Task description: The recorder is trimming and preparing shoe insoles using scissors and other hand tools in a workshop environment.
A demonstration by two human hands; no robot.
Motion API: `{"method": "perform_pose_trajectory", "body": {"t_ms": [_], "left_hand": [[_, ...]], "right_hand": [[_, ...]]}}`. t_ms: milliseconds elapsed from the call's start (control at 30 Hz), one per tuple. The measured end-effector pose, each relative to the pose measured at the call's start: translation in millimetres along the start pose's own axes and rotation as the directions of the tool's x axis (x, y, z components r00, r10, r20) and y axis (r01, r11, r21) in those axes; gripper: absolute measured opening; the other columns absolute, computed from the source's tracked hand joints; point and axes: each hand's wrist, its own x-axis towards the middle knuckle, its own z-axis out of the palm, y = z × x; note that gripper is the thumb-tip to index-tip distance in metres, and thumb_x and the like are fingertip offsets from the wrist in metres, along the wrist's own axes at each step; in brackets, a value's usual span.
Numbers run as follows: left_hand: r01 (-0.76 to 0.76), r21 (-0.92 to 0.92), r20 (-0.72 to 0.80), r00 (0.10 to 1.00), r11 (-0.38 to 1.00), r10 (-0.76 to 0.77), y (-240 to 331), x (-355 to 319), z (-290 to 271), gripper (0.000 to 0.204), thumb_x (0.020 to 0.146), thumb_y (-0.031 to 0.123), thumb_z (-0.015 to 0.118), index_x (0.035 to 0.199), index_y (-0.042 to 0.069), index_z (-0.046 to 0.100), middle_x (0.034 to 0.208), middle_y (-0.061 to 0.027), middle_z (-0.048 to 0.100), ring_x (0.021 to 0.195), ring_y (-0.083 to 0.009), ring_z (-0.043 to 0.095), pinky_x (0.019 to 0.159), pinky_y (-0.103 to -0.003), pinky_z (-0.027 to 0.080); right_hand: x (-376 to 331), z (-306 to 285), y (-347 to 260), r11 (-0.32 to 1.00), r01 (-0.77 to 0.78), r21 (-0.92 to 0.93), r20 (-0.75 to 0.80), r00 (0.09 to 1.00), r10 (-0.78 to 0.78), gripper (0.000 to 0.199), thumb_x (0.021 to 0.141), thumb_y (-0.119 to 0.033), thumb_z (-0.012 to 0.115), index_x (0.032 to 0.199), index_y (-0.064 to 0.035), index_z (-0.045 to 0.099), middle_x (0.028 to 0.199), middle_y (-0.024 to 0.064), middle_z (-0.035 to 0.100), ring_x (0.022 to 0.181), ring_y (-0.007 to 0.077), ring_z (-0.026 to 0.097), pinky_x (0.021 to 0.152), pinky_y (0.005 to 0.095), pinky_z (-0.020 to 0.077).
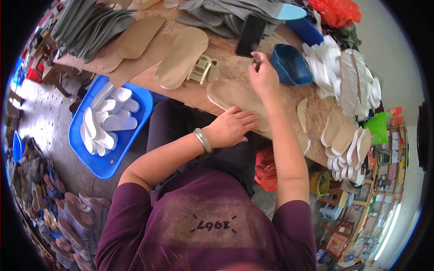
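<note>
My left hand (233, 128), a pale bangle on its wrist, lies with fingers stretched out on a tan shoe sole (233, 95) with a white rim at the bench's near edge. My right hand (264, 77) is raised beyond that sole, fingers pinched around a small dark thing I cannot make out. Just past its fingertips lies a black phone (251, 35). To its right stands a dark blue tub (291, 63). Left of the sole are a cream plastic piece with bars (199, 70) and another tan sole (183, 58).
Grey sole pieces (90, 29) are stacked at the far left of the wooden bench (275, 101), with more grey ones (212, 13) at the back. White soles (334, 63) crowd the right side. A blue tray (97, 167) of white soles sits at left, below the bench top.
</note>
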Motion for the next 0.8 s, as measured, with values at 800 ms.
{"method": "perform_pose_trajectory", "body": {"t_ms": [800], "left_hand": [[0.074, -0.324, -0.201, 0.969, 0.943, -0.145, 91.4, 70.3, -8.8, 0.034, 0.083, 0.004, 0.066, 0.117, 0.005, 0.07, 0.12, -0.0174, 0.068, 0.114, -0.0291, 0.066, 0.091, -0.036, 0.056]], "right_hand": [[-230.3, -58.7, -0.1, 0.197, 0.006, 0.98, -0.081, 0.924, 0.373, 0.085, 0.092, -0.033, 0.071, 0.152, -0.0031, 0.02, 0.151, 0.0157, 0.038, 0.14, 0.0253, 0.038, 0.113, 0.0392, 0.0343]]}}
